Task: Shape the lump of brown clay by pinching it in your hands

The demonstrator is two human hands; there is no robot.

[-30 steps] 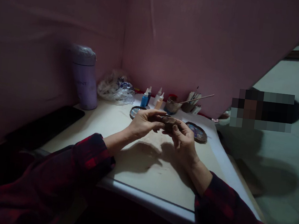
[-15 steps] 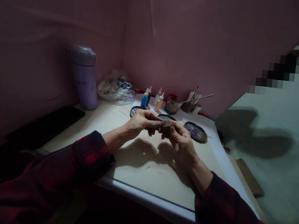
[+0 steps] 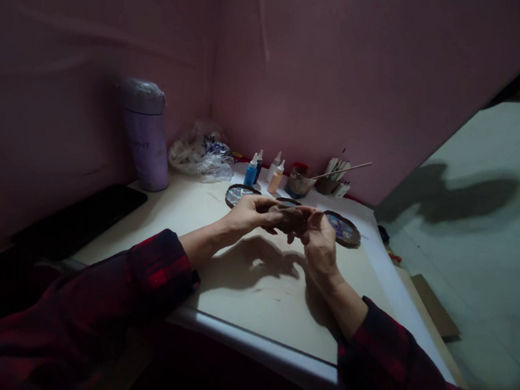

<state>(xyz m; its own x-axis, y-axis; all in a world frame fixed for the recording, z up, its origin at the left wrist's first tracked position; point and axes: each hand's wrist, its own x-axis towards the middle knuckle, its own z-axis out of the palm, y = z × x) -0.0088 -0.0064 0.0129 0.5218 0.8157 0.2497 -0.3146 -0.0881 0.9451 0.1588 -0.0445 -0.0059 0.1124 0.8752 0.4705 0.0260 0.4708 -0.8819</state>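
Brown, lumpy material (image 3: 289,218) sits in the closed grip of both the left hand (image 3: 249,214) and right hand (image 3: 321,244), raised above the pale table (image 3: 252,300).

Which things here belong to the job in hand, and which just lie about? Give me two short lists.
Job in hand:
- brown piece, in the left hand and right hand
- likely, by likeness: brown-rimmed discs
- perhaps: nozzle bottles, jar

Lying about, I'd say:
- purple flask
- crumpled plastic bag
- flat black object
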